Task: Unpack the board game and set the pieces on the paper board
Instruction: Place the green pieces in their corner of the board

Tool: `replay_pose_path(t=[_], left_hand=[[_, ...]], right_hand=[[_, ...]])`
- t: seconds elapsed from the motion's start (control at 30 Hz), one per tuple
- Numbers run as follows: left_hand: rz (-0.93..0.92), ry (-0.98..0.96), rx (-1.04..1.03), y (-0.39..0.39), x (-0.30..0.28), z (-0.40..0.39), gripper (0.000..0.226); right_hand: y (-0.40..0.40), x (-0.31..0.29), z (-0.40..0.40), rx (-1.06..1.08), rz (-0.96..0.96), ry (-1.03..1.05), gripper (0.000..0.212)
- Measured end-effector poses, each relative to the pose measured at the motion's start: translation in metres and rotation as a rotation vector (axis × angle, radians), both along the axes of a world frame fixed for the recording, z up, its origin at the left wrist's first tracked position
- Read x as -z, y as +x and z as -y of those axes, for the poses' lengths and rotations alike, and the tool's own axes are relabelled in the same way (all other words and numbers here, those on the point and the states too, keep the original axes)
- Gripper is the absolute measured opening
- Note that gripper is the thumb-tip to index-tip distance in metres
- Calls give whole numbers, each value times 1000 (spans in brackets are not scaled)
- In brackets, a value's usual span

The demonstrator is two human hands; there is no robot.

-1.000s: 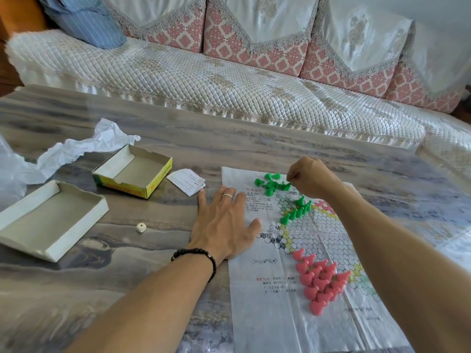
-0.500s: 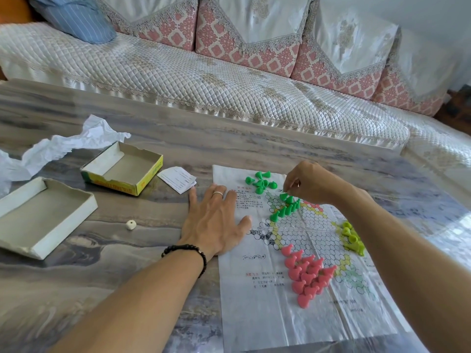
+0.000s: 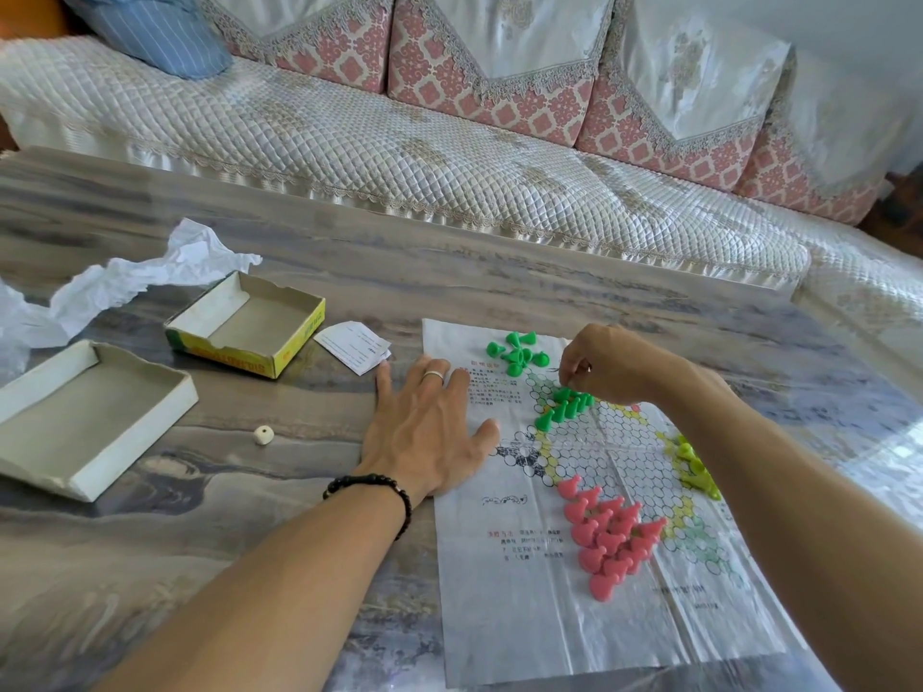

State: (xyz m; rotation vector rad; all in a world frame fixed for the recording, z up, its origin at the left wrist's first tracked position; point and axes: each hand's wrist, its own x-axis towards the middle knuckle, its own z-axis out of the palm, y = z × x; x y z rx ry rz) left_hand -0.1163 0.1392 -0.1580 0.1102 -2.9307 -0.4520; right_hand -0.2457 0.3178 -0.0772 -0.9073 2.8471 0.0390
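Observation:
The paper board (image 3: 524, 616) lies flat on the marble table, printed with a hexagon grid. My left hand (image 3: 429, 427) presses flat on its left edge, fingers spread. My right hand (image 3: 609, 364) hovers over the board's far corner, fingertips pinched down onto a green piece (image 3: 563, 395) at the top of a standing green group (image 3: 567, 408). Several loose green pieces (image 3: 517, 352) lie in a pile just beyond. A packed triangle of pink pieces (image 3: 609, 536) stands on the near side. Yellow-green pieces (image 3: 696, 467) sit on the right, partly hidden by my right forearm.
An open yellow box tray (image 3: 249, 327) and a white box half (image 3: 85, 417) sit at the left, with crumpled white paper (image 3: 130, 282) behind them. A small white die (image 3: 263, 435) and a folded leaflet (image 3: 354, 347) lie near my left hand. A quilted sofa (image 3: 399, 142) runs behind the table.
My right hand moved from the loose green pile toward me, onto the standing green group. My left hand stayed flat on the paper.

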Motion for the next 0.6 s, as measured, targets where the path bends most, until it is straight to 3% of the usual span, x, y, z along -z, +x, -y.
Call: replay_pose_path(t=[0.13, 0.37, 0.6], left_hand=[[0, 6, 1, 0, -1, 0, 63], [-4, 8, 2, 0, 1, 0, 64], [-14, 13, 7, -2, 2, 0, 60]], right_hand=[[2, -1, 1, -7, -3, 13, 19], [-18, 5, 10, 33, -93, -149, 24], [-36, 24, 25, 125, -32, -190, 21]])
